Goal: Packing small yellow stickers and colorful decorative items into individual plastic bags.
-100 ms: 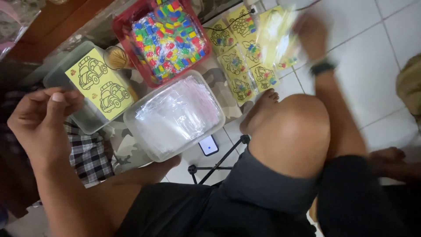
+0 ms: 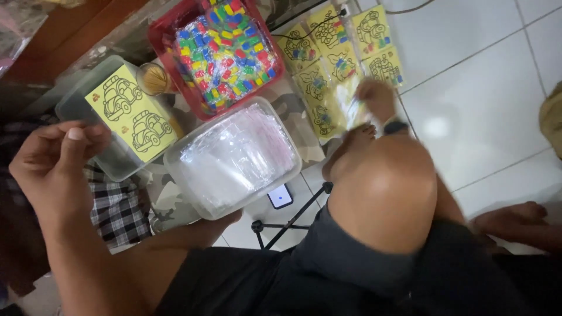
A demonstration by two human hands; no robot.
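White tiled floor, seen from above. Beyond a red basket of coloured packets [image 2: 225, 50], 5 bagged yellow picture cards [image 2: 328, 76] lie finished; the right hand [image 2: 374, 96], grip blurred, reaches them. Left hand [image 2: 55, 158], fingers pinched empty, hovers beside unbagged cards [image 2: 132, 111].

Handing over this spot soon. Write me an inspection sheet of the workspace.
Surface: white tiled floor, camouflage cloth over part.
Job's things: yellow picture cards on the floor; right hand on them, blurred.
Clutter: red basket of coloured packets, clear tub of plastic bags, clear tub with car cards, phone.
Grippers: left hand raised, fingers curled, nothing seen in it.
Cables: dark cord at the top edge.
Surroundings: checked cloth, small black stand.
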